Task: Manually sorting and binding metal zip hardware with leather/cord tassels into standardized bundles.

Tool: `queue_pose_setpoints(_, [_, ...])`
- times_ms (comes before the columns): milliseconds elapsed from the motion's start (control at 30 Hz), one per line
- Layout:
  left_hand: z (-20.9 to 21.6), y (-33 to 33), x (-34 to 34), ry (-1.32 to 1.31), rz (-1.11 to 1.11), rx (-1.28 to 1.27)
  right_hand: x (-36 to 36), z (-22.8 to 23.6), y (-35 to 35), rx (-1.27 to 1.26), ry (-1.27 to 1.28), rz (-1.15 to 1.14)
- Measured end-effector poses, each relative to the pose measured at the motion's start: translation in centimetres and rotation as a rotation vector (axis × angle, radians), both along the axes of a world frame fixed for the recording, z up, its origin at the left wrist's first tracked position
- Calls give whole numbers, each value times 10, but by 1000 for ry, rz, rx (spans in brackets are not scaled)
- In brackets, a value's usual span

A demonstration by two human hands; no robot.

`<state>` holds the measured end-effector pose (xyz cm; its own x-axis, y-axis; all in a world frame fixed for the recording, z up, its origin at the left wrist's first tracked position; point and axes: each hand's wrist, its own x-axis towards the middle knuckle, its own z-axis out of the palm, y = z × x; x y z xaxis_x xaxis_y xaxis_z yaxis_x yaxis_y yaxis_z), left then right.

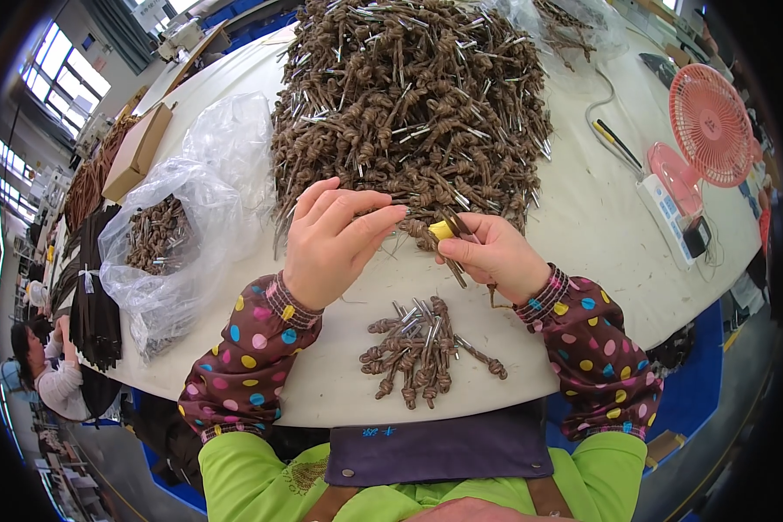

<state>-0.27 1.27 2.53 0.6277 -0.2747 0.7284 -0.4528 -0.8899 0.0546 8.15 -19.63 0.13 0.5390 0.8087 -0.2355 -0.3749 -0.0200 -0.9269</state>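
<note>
My left hand [332, 239] is stretched out at the front edge of a large heap of knotted brown cords [409, 104] with silver tips. Its fingers are extended and slightly apart, and I see nothing held in them. Just to the right, my right hand [503, 254] pinches a brown cord [457, 272] between thumb and fingers. A small yellow piece [442, 230] shows at those fingertips; its kind is unclear. Nearer to me lies a small pile of knotted cords [418, 348], their silver tips mostly pointing away from me.
Left on the white table [322, 383] sit a clear plastic bag [170, 287] of knotted cords, dark straps [96, 296] and a cardboard box [137, 152]. At right stand a pink fan [710, 126], a power strip [665, 217] and a pen [618, 143]. A person [61, 374] sits far left.
</note>
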Motion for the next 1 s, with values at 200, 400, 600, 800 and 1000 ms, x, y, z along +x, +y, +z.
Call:
queue_pose_setpoints(200, [-2,-1,-2,-45,35,151,0,0,1,-22,-32,18])
queue_pose_setpoints(400, [8,-4,-4,109,26,-125,-2,0,1,-26,-194,-12])
queue_pose_setpoints(600, [-1,-2,-1,283,-28,-222,-4,3,1,-9,-287,-29])
queue_pose_setpoints(800, [-2,-4,-2,238,30,-123,-4,1,1,4,-283,-30])
queue_pose_setpoints(1000, [-16,-16,-6,359,-29,-481,-4,-2,2,-34,-89,10])
